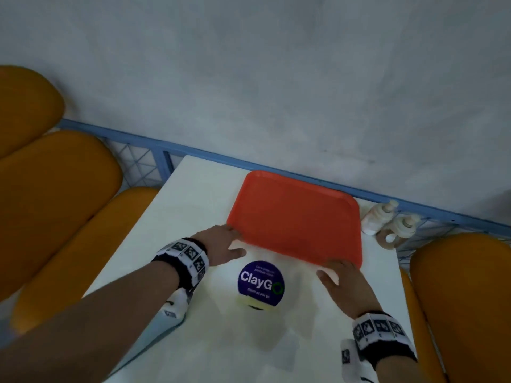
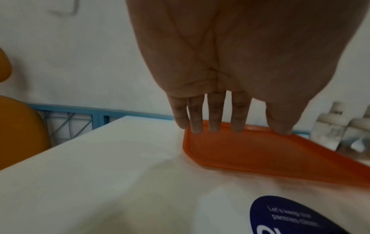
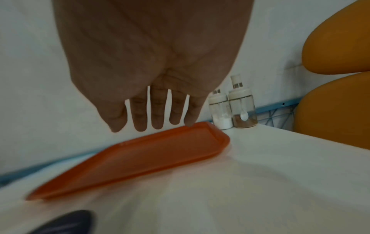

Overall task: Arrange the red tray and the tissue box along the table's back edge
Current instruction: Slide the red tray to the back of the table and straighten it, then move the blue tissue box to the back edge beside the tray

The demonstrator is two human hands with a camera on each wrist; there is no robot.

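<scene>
- White table (image 1: 154,244) under my hands, pushed up to a pale wall with a blue rail (image 1: 193,150) running behind it and orange seat cushions (image 1: 55,189) on either side
- Red tray (image 1: 296,217) lies flat on the far half of the table, its far edge close to the rail, but skewed: its left far corner sits nearer the wall than the right
- My left hand (image 1: 221,241) has straight fingers on the tray's near left corner; my right hand (image 1: 337,272) has straight fingers at the near right corner; neither curls round the rim, so I read both as flat pushing hands
- I judge the main risk to be the two small jars (image 1: 387,222) just beside the tray's right end; a push that swings that end outward could knock them over or off the table
- Uneven pressure from the two hands could twist the tray further instead of squaring it to the edge
- Pushing too hard could ride the far rim against the rail and tip the tray up
- Flat fingers may slip off the smooth rim, as I have no real grip
- A round blue sticker (image 1: 261,283) sits on the table between my wrists
- Tray looks like plain, shallow, glossy plastic with rounded corners and a low raised lip, and carries nothing
- No tissue box shows in any view, so I cannot tell where it is
</scene>
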